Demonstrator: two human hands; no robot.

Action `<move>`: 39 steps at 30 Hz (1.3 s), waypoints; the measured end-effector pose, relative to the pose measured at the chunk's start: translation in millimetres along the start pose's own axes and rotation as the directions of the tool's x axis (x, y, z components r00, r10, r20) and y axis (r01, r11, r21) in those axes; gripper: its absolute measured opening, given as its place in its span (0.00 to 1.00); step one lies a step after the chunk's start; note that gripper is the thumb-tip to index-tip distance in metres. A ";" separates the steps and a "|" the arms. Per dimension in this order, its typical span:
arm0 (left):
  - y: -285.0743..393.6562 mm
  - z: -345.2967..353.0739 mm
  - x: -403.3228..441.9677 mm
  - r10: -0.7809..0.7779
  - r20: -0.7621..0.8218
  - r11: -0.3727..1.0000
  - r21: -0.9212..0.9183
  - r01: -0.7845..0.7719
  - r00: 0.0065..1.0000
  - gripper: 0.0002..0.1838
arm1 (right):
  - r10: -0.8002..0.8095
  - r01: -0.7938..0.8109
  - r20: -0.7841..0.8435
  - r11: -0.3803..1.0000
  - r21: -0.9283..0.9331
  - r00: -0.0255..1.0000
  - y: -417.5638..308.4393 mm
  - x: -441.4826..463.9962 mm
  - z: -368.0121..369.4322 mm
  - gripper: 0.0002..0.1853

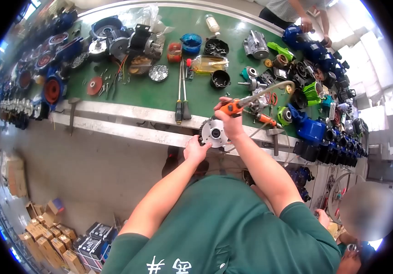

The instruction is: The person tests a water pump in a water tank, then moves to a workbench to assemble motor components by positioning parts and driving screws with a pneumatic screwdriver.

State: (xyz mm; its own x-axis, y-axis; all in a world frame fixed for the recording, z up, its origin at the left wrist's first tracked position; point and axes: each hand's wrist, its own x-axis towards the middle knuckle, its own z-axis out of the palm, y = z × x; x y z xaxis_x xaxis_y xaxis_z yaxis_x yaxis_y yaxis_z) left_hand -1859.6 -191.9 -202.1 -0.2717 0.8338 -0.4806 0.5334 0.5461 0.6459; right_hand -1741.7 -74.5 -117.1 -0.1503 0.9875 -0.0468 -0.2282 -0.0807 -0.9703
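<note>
At the front edge of the green bench (137,98), my left hand (196,150) grips a round silver motor part (215,133) with a dark centre hole. My right hand (229,119) is wrapped round an orange air tool (233,107), just above and beside that part. A hose (276,86) curves off from the tool to the right. Left of my hands, two long screwdrivers (182,109) lie with their dark handles at the bench edge. A clear bottle of yellow liquid (209,64) and a black bowl (220,79) are beyond them.
Hammers (72,114) (275,140) hang over the edge on both sides. Motor parts (116,41) crowd the left; blue pump housings (311,129) line the right. Another person's hands (306,23) are at the far right. Someone sits at lower right. Cartons (50,237) stand on the floor.
</note>
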 end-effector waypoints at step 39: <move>24.7 -46.3 113.9 0.740 0.284 0.625 0.045 -0.779 0.610 0.14 | -0.141 0.282 -0.555 0.943 0.177 0.820 -94.8 -25.2 -67.1 0.13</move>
State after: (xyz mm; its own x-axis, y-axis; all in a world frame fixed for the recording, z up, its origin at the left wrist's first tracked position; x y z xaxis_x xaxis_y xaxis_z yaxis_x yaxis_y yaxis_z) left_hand -1914.4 -79.7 -213.4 0.4560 0.8898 0.0164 0.5811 -0.3117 0.7518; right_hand -1651.7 -82.7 -39.8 0.4426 0.8961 -0.0337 -0.4279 0.1780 -0.8861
